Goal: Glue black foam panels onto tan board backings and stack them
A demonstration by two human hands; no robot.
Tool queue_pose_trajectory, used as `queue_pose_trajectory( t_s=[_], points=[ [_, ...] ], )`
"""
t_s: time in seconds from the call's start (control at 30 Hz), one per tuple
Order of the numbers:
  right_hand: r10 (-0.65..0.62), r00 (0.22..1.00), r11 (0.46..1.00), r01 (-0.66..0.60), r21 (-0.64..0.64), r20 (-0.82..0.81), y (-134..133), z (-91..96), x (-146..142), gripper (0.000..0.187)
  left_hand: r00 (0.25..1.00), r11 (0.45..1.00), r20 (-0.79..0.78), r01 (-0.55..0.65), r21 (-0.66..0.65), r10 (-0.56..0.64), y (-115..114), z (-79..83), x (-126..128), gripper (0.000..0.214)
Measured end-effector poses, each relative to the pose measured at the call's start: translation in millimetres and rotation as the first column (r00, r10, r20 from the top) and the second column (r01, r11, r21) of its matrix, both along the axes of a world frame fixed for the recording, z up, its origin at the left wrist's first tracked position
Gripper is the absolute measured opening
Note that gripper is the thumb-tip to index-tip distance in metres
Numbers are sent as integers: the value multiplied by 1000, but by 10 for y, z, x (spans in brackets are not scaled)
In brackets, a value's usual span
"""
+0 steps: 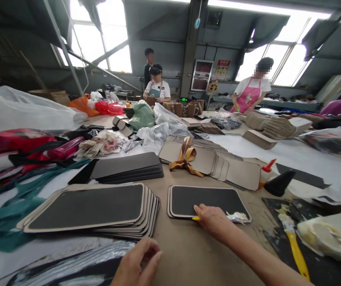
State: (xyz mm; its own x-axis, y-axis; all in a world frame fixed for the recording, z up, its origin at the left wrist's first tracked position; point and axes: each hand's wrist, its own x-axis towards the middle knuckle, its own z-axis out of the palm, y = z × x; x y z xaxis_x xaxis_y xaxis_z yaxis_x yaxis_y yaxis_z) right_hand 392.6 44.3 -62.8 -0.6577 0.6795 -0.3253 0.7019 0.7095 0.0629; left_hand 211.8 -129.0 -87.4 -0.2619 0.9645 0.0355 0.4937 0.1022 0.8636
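In the head view I work everything off the right-hand board (206,196), black-faced with a pale border, lying flat on the brown mat (182,254) that covers this part of the bench (233,142). My right grip (211,216) is over the board's near edge, closed around a brush (238,217); its yellow handle end pokes out to the left, and the bristles, loaded with whitish paste, lie by the board's near right corner. My left grip (139,260) is nearer me than the board and off to its left, fingers loosely curled, a narrow gap to the thumb and nothing visible in it. Left of the board, just apart, sits a stack (90,206) of similar pieces; right of it are a second brush (295,246) and a lump (327,234) of pale, paste-smeared material whose container I cannot make out. Beyond the board lie a bow (185,159) and more pale panels (243,172), with a red-capped bottle (267,167) and a black cone (279,182) beyond its right end. I judge the step in hand to be brushing paste on the board. The next move, as I read it, calls for a low brush angle and light, even pressure across the black face, with the left grip free to steady the board's edge should it slide.
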Motion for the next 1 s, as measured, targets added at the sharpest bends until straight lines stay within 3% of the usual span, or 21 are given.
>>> queue_pose_trajectory(
  t_s=[0.13,0.2,0.27,0.3,0.33,0.43,0.5,0.63,0.77,0.83,0.9,1.0],
  points=[
    [56,998,998,-56,20,-21,17,-51,29,27,953,992,302,2,-124,36,360,-73,243,30],
    [74,996,997,-72,38,-42,31,-80,51,27,818,968,543,-60,-243,187,524,-115,292,47],
    [88,994,995,-85,53,-63,57,-90,82,29,660,934,679,-106,-341,322,664,-129,297,59],
    [96,993,994,-92,57,-71,76,-85,102,28,633,926,689,-130,-355,353,721,-124,285,62],
    [103,992,993,-99,59,-78,99,-73,125,27,654,931,672,-155,-331,348,770,-114,265,64],
    [118,989,992,-113,60,-91,201,-10,198,26,826,968,507,-187,-167,247,864,-83,188,62],
    [122,988,991,-117,64,-93,289,29,236,27,897,984,406,-146,-101,174,888,-91,147,55],
    [150,984,986,-141,92,-96,408,32,219,31,957,991,261,-114,-75,129,875,-176,140,44],
    [230,969,969,-220,112,-92,261,-46,94,33,990,990,18,-139,37,139,829,-283,187,38],
    [292,951,954,-281,102,-105,146,-66,50,31,955,971,-248,-112,211,164,810,-337,187,36],
    [298,945,954,-291,74,-135,104,-49,64,29,842,939,-509,9,345,179,804,-391,163,34],
    [46,982,998,-37,49,-184,295,30,222,24,672,936,-731,171,308,118,820,-465,111,30]
  ],
)
